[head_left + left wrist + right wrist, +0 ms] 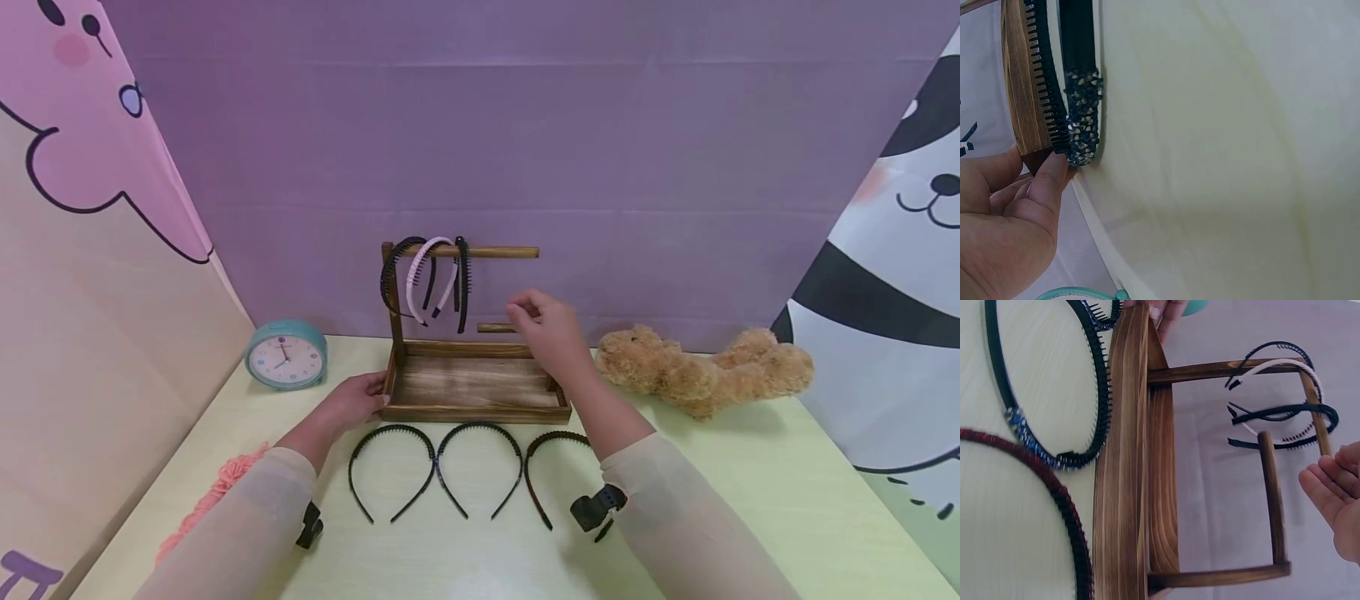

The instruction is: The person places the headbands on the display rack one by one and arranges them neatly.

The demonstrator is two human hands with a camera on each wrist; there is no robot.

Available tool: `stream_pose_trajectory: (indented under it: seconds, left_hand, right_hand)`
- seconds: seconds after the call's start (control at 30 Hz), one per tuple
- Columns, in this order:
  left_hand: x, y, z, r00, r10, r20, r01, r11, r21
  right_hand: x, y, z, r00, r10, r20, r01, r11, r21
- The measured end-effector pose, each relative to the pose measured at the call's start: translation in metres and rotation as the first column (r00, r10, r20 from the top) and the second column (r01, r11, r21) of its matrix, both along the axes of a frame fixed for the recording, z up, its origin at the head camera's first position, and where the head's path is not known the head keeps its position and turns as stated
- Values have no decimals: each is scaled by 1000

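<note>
A wooden rack [476, 414] with a shallow tray base stands at the back of the table. My left hand [352, 402] grips the tray's left end, thumb and fingers about the corner in the left wrist view. On the upper bar [502, 252] hang a black toothed headband [386, 279], a pink headband [412, 279] and another black headband [463, 287]. My right hand [551, 332], holding nothing, is raised in front of the lower bar [495, 327], partly covering it. Its fingers [1329, 481] are loosely bent near the upper bar's free end in the right wrist view.
Before the tray lie a black headband [352, 467], a blue-flecked headband [517, 458] and a dark red headband [555, 435], partly behind my right forearm. A teal clock [287, 357] stands left, a plush toy [701, 371] lies right, and pink yarn [217, 492] lies by my left sleeve.
</note>
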State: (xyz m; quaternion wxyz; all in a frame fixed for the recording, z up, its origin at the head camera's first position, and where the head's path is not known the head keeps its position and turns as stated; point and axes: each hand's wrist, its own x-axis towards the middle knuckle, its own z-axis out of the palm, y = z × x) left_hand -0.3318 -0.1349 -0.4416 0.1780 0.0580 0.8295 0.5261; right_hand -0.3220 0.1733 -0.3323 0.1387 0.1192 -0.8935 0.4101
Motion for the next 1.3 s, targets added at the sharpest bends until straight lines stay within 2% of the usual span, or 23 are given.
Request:
stream_pose_trajectory:
  seconds: [0.07,0.3,0.43,0.67,0.83,0.97,1.13,1.3]
  left_hand:
    - [0,0,0,1000,7,2,-7,1000,6]
    - [-1,-3,-1,999,-33,-31,32,999,-18]
    - [-2,-2,-3,1000,-19,-14,19,1000,1]
    - [0,0,-2,1000,-16,-4,16,1000,-1]
    - [0,0,0,1000,-4,7,4,1000,2]
    - [-1,-1,0,1000,-5,13,5,1000,0]
    - [-1,-1,-1,1000,-2,21,1,1000,4]
    - [0,0,1,1000,-2,25,2,1000,6]
  right_hand:
    - [5,6,1,1000,0,1,0,1000,7]
    - [24,25,-1,1000,14,-17,-14,1000,26]
    - [34,34,-4,1000,20,20,-22,997,69]
    - [50,49,-15,996,19,88,-31,989,144]
    - [62,54,-21,988,7,151,-45,966,253]
    - [70,54,-32,984,16,176,-67,955,288]
    - [78,53,-49,958,27,285,-99,966,239]
    - [86,50,-63,930,40,365,-138,959,248]
